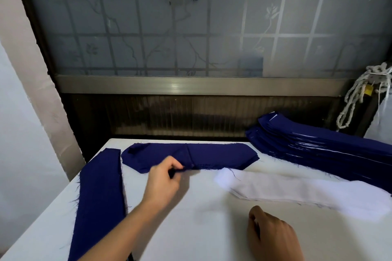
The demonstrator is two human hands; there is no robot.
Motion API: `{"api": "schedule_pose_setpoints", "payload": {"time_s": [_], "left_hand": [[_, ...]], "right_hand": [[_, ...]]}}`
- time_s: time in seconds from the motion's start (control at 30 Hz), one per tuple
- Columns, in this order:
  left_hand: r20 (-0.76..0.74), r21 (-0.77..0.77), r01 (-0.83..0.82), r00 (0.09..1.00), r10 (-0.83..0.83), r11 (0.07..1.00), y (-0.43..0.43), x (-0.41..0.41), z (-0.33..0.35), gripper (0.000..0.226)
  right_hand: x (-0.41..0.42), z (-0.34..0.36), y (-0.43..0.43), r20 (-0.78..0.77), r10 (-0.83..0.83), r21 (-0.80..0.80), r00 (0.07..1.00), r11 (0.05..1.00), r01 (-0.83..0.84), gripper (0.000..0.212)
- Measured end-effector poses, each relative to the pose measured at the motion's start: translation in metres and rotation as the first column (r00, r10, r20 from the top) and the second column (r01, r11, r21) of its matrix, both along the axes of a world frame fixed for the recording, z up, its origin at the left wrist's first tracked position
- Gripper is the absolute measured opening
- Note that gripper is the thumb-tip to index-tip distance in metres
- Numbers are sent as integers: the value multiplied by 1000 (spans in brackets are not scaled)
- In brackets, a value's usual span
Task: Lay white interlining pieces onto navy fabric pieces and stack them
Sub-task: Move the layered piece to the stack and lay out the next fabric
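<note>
A stack of navy fabric pieces (212, 154) with angled ends lies at the far middle of the white table (201, 229). My left hand (163, 182) pinches the near frayed edge of the top navy piece. To the right lies a pile of white interlining pieces (297, 193). My right hand (273, 237) rests on the table in front of that pile, its fingers curled, holding nothing that I can see. A tall slanted stack of navy pieces with white layers between them (322, 146) fills the far right.
A long navy strip pile (99, 201) runs down the left side of the table. A frosted window with a metal sill (191, 86) stands behind the table. White cords (360, 95) hang at the far right, next to a white bag.
</note>
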State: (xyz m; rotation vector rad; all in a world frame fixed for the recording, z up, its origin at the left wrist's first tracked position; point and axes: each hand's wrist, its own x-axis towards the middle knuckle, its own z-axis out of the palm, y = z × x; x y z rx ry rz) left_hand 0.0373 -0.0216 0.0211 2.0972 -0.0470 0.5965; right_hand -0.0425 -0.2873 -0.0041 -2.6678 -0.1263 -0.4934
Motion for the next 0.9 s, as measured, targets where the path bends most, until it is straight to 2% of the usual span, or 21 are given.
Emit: {"api": "schedule_pose_setpoints", "payload": {"time_s": [0.07, 0.13, 0.2, 0.27, 0.33, 0.4, 0.53, 0.6, 0.67, 0.7, 0.73, 0.8, 0.83, 0.9], "left_hand": [[-39, -79, 92, 995, -95, 993, -20, -11, -3, 36], [-135, -224, 244, 951, -278, 944, -33, -18, -4, 34], [-249, -444, 386, 814, -525, 808, -38, -24, -2, 19], [-318, -507, 535, 613, -723, 676, -38, -30, -2, 11], [-334, -557, 629, 428, -840, 542, -35, -32, -4, 13], [-307, -609, 657, 321, -896, 444, -30, -33, -8, 17], [-233, -707, 632, 214, -948, 317, -20, -30, -14, 41], [-111, -756, 615, 216, -970, 223, -14, -27, -16, 26], [54, -800, 592, 231, -971, 96, -8, -25, -17, 16], [94, -825, 557, 297, -950, 93, -7, -25, -17, 13], [88, -861, 491, 404, -910, 135, -6, -25, -14, 10], [40, -924, 315, 643, -765, 217, -2, -24, -13, 17], [30, -950, 235, 725, -688, 207, 1, -22, -14, 20], [4, -971, 140, 822, -570, 195, 4, -19, -14, 34]], "right_hand": [[-1, 0, 0, 69, 10, 0, 998, 1000, -10, 36], [-2, 1, -1, 142, 29, -43, 989, 999, -23, 41], [-2, 4, -3, 202, 41, -61, 979, 998, -29, 39], [-1, 3, -5, 235, 75, -93, 969, 994, -54, 55], [0, 1, -7, 271, 137, -163, 953, 982, -95, 67], [2, 0, -7, 319, 256, -233, 912, 954, -186, 58], [5, -3, -8, 273, 440, -328, 855, 879, -347, 30], [7, -4, -9, 319, 473, -337, 821, 866, -369, 17], [9, -8, -9, 388, 446, -325, 806, 885, -334, 29], [10, -10, -9, 420, 419, -307, 805, 900, -309, 38], [10, -12, -10, 448, 393, -290, 803, 913, -286, 42], [11, -15, -15, 489, 352, -279, 798, 930, -240, 33], [12, -14, -19, 506, 324, -266, 799, 940, -213, 28], [11, -12, -32, 533, 260, -240, 805, 959, -151, 22]]}}
